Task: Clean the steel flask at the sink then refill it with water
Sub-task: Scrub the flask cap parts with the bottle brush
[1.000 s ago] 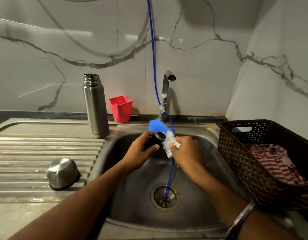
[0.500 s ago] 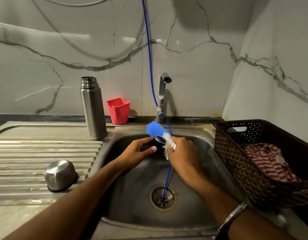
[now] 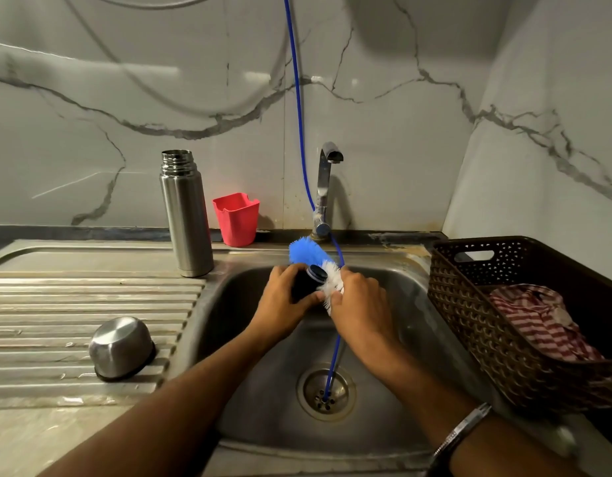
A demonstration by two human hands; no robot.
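The steel flask stands upright and uncapped on the sink's back ledge, left of the basin. Its steel cup lid lies upside down on the ribbed drainboard. Over the basin my left hand grips a small dark stopper. My right hand holds a bottle brush with blue and white bristles, whose white part presses against the stopper. The brush handle is hidden inside my right hand.
A steel tap rises behind the basin, with no water running. A thin blue hose hangs from above down into the drain. A red plastic cup sits beside the flask. A brown basket with striped cloth stands at right.
My hands stay over the basin while the brush shifts slightly against the stopper. The flask and cup lid have not moved; the camera view drifted a little.
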